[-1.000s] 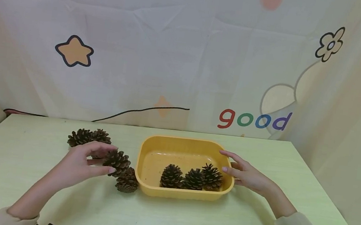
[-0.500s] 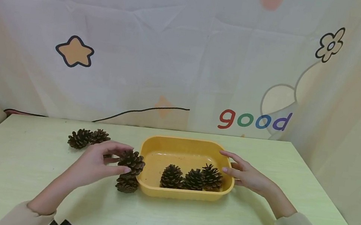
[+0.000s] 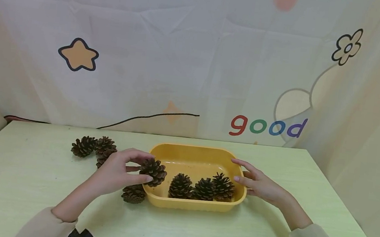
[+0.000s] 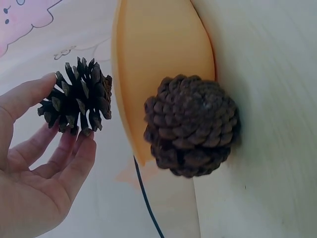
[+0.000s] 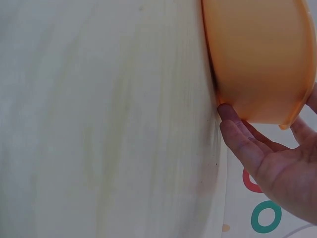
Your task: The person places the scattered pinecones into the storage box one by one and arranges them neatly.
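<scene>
My left hand (image 3: 115,172) pinches a brown pine cone (image 3: 154,172) between thumb and fingers, over the left rim of a yellow plastic basin (image 3: 186,204). In the left wrist view that pine cone (image 4: 81,96) is held up beside the basin wall (image 4: 163,44), apart from it. My right hand (image 3: 263,185) holds the basin's right end, thumb over the rim and other fingers along the outside. The right wrist view has its fingertips (image 5: 233,116) low against the outer wall. Inside the basin, three pine cones (image 3: 204,188) stand in a row along the near side.
Another pine cone (image 3: 133,194) rests on the table against the basin's left end, below my left hand. Several more pine cones (image 3: 84,146) lie grouped at the back left of the pale table (image 3: 175,235). A printed curtain (image 3: 183,54) hangs behind.
My left hand has carried its pine cone rightward, from left of the basin to over its left rim, uncovering more of the back-left group. The right hand and basin have stayed put.
</scene>
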`<state>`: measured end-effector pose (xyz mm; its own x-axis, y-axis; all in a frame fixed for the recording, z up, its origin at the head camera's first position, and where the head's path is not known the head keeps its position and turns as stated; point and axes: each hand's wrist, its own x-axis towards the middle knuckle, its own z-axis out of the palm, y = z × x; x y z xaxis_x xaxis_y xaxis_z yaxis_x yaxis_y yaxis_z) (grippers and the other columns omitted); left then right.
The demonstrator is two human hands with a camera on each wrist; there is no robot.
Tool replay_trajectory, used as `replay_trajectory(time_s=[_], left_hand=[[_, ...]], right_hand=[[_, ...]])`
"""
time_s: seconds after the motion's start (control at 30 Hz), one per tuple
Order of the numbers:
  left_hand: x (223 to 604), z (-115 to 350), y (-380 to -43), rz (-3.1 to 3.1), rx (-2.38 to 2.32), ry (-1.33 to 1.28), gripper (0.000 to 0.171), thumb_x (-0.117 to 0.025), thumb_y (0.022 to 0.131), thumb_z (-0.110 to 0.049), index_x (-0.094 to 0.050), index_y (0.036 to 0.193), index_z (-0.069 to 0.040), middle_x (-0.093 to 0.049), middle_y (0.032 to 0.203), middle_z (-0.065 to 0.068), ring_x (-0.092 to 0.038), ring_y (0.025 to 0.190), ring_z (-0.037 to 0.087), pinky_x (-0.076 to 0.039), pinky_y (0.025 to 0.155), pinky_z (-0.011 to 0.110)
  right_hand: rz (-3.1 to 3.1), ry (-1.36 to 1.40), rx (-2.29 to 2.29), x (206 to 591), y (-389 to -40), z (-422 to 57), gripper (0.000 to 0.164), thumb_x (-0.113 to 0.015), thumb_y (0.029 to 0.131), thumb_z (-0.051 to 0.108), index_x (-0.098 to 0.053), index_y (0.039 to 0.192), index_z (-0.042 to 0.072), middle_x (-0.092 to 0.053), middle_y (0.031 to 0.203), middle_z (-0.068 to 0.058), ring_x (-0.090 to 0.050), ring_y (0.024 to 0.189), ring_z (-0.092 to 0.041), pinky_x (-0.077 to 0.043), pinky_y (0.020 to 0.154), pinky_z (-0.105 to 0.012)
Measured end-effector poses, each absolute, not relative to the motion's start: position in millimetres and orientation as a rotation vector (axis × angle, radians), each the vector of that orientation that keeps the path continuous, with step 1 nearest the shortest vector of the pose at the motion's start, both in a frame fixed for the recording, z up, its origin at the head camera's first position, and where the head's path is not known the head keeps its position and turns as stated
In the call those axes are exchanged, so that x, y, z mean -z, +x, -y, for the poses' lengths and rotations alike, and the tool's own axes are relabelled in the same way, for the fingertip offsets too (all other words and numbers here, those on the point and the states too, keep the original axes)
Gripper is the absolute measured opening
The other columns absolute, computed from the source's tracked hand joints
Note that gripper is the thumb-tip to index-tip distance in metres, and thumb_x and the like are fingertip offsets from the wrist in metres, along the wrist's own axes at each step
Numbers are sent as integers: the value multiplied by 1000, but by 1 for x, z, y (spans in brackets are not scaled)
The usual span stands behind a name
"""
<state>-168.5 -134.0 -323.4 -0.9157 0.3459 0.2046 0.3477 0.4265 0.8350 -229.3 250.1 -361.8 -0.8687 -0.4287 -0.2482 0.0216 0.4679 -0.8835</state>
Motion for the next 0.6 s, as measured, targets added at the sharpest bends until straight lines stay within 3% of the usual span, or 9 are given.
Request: replay_trajectory(time_s=[0.6], left_hand=[[337, 116, -181, 2676, 1482, -632, 43, -75, 75, -11, -61, 114, -5, -60, 110, 7, -56, 99, 25, -48, 89, 40]], right_hand=[[-2282, -354, 1383, 362, -229, -250, 64, -53, 92, 29, -19, 146, 19, -12, 148, -22, -26, 128, -47, -42, 91, -51]])
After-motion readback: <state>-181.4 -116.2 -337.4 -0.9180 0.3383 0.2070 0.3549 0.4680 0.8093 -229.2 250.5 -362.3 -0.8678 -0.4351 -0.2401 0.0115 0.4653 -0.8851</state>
